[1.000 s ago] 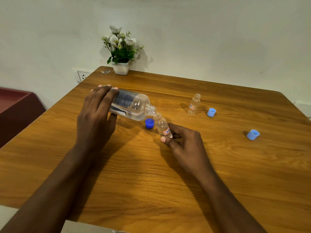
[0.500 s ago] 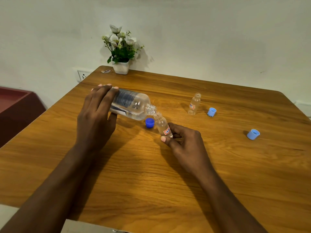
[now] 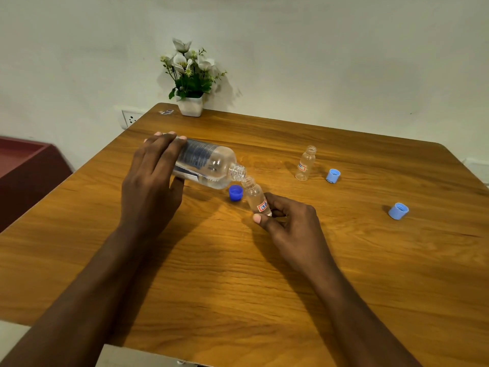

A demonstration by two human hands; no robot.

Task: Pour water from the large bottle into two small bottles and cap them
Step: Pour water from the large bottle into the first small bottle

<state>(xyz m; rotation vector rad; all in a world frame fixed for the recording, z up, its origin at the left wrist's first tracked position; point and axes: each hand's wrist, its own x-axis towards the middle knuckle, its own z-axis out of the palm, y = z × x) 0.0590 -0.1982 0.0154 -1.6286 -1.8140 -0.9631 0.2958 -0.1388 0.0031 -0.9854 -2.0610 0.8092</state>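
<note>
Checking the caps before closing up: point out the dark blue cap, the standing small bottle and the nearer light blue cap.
dark blue cap (image 3: 235, 193), head view, on its top.
standing small bottle (image 3: 304, 165), head view, mid body.
nearer light blue cap (image 3: 398, 211), head view, on its side wall.

Two bare forearms enter from the near edge, one at the near left and one at the near right, each ending in a bare hand. No sleeve shows on either arm as far as the near edge; whatever is worn above that is out of view. The wrists carry no watch, band or bracelet, and the fingers carry no rings. The left hand (image 3: 150, 186) shows its back, with long fingers and short, plain, unpainted nails visible at the far fingertips. The right hand (image 3: 288, 223) also shows its back and knuckles; one short, plain thumbnail is visible at its left side. Both forearms are slim and smooth, without visible markings.
</note>
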